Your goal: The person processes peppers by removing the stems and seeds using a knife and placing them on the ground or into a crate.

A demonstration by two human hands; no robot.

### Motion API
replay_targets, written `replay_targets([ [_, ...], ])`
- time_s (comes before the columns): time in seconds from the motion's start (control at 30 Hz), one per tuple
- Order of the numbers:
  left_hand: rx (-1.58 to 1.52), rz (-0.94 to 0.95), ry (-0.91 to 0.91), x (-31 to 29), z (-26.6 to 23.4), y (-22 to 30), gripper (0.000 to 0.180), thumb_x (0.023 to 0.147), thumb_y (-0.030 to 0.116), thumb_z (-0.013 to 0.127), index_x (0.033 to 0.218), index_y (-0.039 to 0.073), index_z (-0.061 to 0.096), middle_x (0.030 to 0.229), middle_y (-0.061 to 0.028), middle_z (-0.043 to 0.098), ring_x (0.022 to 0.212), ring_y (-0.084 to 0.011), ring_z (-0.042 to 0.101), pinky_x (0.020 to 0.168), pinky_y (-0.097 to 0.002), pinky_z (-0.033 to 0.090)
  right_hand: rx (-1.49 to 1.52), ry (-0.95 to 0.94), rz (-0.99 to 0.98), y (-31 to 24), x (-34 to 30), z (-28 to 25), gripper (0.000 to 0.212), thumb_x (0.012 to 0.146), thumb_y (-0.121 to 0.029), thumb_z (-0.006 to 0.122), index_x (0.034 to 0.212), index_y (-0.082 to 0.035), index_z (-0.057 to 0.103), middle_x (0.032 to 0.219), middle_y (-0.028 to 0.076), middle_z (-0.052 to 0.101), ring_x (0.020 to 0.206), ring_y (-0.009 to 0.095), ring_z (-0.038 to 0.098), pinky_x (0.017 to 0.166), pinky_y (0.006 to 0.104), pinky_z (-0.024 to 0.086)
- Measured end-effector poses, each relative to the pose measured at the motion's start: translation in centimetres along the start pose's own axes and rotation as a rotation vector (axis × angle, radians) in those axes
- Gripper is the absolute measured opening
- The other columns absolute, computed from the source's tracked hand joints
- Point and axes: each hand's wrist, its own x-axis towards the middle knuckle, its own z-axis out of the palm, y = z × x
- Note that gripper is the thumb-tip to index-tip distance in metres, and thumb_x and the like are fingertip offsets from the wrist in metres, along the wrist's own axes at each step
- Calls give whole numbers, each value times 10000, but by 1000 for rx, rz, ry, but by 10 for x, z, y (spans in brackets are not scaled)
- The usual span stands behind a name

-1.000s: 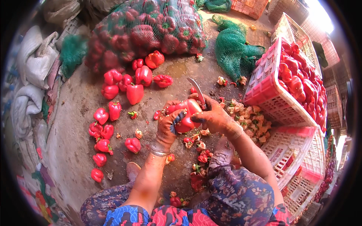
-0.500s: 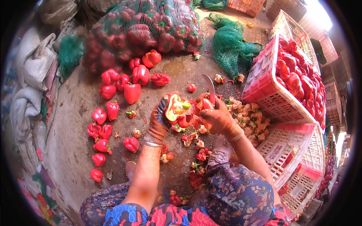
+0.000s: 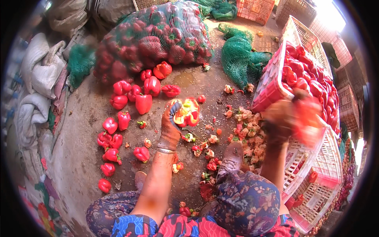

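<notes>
In my left hand (image 3: 169, 126) is a cut bell pepper piece (image 3: 188, 113), its pale yellow inside facing up and my fingers wrapped round its left side. My right hand (image 3: 279, 120) is out to the right, blurred by motion, over the stacked crates' near edge. A smeared red bell pepper piece (image 3: 308, 122) shows at its fingers, beside the crate full of red peppers (image 3: 306, 73). The knife cannot be made out in the blur. Whole red bell peppers (image 3: 143, 104) lie on the floor to the left of my left hand.
A green net sack of red peppers (image 3: 158, 39) lies at the back, with loose green netting (image 3: 239, 55) to its right. Pepper cores (image 3: 250, 134) are heaped by my shoe (image 3: 231, 158). A tilted pale crate (image 3: 319, 160) stands at right. White sacks (image 3: 41, 71) lie far left.
My right hand has swung right from beside my left hand to the crates, carrying a red pepper piece. The knife blade, visible before, no longer shows. My left hand has shifted slightly right, keeping its piece.
</notes>
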Motion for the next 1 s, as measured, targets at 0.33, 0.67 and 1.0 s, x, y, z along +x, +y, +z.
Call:
replay_targets([
  [0.33, 620, 197, -376, -37, 51, 29, 380, 917, 176, 661, 1246, 22, 551, 1213, -72, 599, 1061, -182, 610, 920, -285, 502, -2120, -66, 361, 83, 5, -40, 491, 735, -139, 743, 1211, -134, 620, 1078, 149, 658, 1007, 339, 663, 793, 427, 555],
  [0.67, 881, 268, -486, -30, 26, 31, 478, 975, 380, 551, 1274, 8, 539, 1197, -109, 598, 1112, -196, 577, 971, -324, 456, -2138, -152, 404, 96, -5, -84, 349, 731, -144, 714, 1064, -73, 634, 857, 155, 686, 791, 361, 690, 686, 441, 558],
  [1.0, 1032, 438, -542, -34, 26, 4, 218, 940, 76, 578, 1138, -9, 609, 1088, -80, 647, 953, -125, 622, 835, -276, 521, -1799, 289, 764, 70, -12, -101, 540, 738, -356, 814, 1181, -109, 631, 900, 85, 713, 774, 234, 671, 685, 371, 522],
])
